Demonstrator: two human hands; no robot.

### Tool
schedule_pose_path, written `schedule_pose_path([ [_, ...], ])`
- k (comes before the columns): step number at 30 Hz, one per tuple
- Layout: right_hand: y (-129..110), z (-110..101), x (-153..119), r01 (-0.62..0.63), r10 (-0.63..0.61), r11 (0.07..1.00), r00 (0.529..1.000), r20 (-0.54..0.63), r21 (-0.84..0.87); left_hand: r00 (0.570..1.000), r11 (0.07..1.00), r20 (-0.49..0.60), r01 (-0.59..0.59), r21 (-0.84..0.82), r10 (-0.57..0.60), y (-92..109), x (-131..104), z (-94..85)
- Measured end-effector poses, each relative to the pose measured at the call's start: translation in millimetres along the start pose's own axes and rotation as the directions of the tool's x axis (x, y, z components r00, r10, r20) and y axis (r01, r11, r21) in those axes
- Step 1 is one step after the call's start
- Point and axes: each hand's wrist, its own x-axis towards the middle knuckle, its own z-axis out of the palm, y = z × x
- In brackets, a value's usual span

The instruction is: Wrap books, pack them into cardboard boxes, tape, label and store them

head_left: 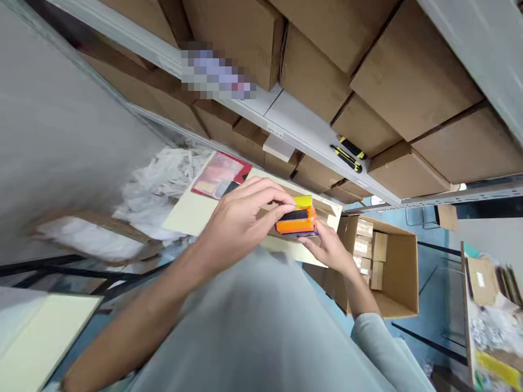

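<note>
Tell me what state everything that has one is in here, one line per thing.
Orange, black and yellow blocky item: held between left hand and right hand.
Large brown cardboard box: open, holding small tan cartons.
Two black-and-yellow utility knives: lying on pale shelf, blades unclear.
Crumpled white sheeting: heaped.

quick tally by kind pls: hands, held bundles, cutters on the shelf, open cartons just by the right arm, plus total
hands: 2 (left hand, right hand)
held bundle: 1
cutters on the shelf: 2
open carton by the right arm: 1
total: 6
</note>
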Motion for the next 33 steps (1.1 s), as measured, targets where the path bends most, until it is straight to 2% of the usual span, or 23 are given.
schedule_pose_path([
  [3, -10.2, -15.0, -18.2, -0.068, 0.075, 0.996, 0.992, 0.1, -0.065, 0.995, 0.994, -0.041, 0.093, -0.065, -0.096, -7.8, -8.4, 9.4],
  [5, -13.2, -28.0, -27.2, -0.114, 0.136, 0.984, 0.977, 0.164, -0.139, 0.976, 0.982, -0.144, 0.145, -0.118, -0.162, -13.0, -10.8, 9.3],
  [8, -12.9, -53.3, -30.8, -0.169, 0.228, 0.957, 0.941, 0.251, -0.234, 0.903, 0.953, -0.329, 0.216, -0.211, -0.278, -24.0, -12.1, 2.1],
  [10, -12.0, -72.5, -23.1, -0.197, 0.275, 0.947, 0.907, 0.32, -0.254, 0.846, 0.899, -0.344, 0.306, -0.312, -0.407, -35.7, -16.3, 0.7],
  [12, -10.5, -91.0, -6.5, -0.236, 0.336, 0.929, 0.86, 0.385, -0.284, 0.76, 0.801, -0.323, 0.408, -0.439, -0.564, -50.9, -25.6, 7.5],
  [14, -7.0, -105.7, 16.8, -0.285, 0.411, 0.901, 0.8, 0.436, -0.327, 0.636, 0.678, -0.315, 0.471, -0.564, -0.705, -68.4, -39.0, 22.4],
  [16, -0.1, -114.4, 42.8, -0.329, 0.463, 0.882, 0.733, 0.498, -0.337, 0.514, 0.557, -0.295, 0.487, -0.673, -0.805, -86.4, -53.0, 40.7],
  [17, 4.6, -116.2, 55.4, -0.351, 0.473, 0.88, 0.699, 0.536, -0.319, 0.469, 0.505, -0.274, 0.487, -0.713, -0.839, -95.2, -59.1, 49.3],
  [19, 15.9, -115.3, 77.2, -0.414, 0.469, 0.877, 0.624, 0.625, -0.245, 0.421, 0.434, -0.234, 0.482, -0.761, -0.877, -111.2, -68.1, 62.6],
  [23, 38.5, -103.0, 103.6, -0.593, 0.445, 0.797, 0.451, 0.773, -0.113, 0.417, 0.393, -0.193, 0.475, -0.787, -0.888, -136.0, -75.3, 71.3],
  [25, 47.8, -94.7, 109.2, -0.638, 0.442, 0.763, 0.394, 0.806, -0.106, 0.416, 0.384, -0.182, 0.476, -0.791, -0.891, -144.6, -76.7, 70.5],
  [29, 63.3, -75.3, 110.5, -0.664, 0.423, 0.742, 0.353, 0.834, -0.096, 0.429, 0.39, -0.171, 0.497, -0.775, -0.887, -158.5, -80.1, 66.7],
  [33, 72.6, -57.4, 105.8, -0.68, 0.43, 0.729, 0.366, 0.825, -0.079, 0.461, 0.504, -0.251, 0.583, -0.637, -0.851, -177.0, -82.1, 63.4],
])
